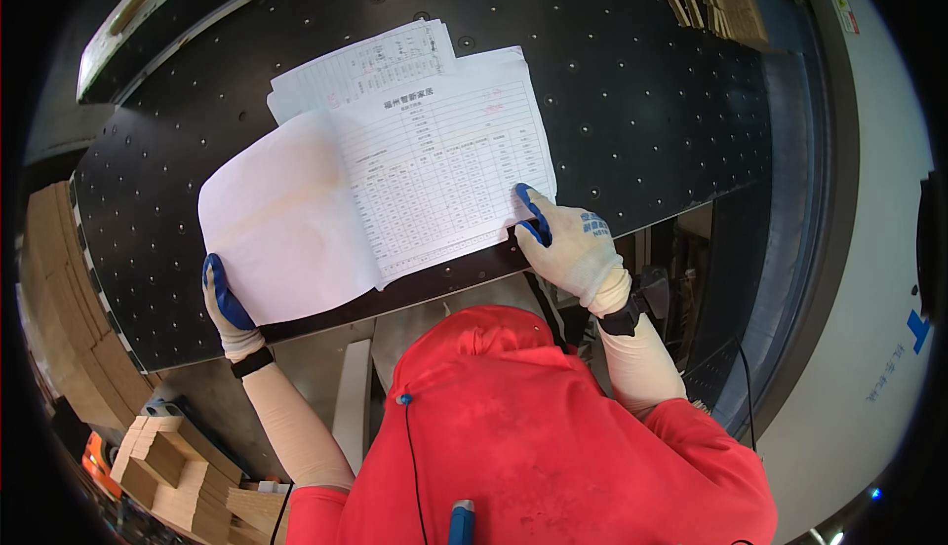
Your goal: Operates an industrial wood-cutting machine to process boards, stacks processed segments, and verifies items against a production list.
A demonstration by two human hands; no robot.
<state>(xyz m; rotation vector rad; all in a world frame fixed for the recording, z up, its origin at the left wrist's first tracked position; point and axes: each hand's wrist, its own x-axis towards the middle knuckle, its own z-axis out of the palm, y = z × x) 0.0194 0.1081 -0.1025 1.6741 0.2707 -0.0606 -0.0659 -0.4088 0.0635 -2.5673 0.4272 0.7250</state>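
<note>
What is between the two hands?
In the head view, the open stack of papers spreads between the left hand and right hand.

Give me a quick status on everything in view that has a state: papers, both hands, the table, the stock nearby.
Paper stack: lying on the table, top sheet folded open leftward.
Turned sheet: blank side up.
Left hand: gloved, gripping the turned sheet's lower edge.
Right hand: gloved, pressing the printed page's corner.
Black perforated table: flat, carrying papers.
Wood pieces: stacked lower left.

Open paper booklet point(375, 190) lies on the table point(642, 101), between both hands.
</note>
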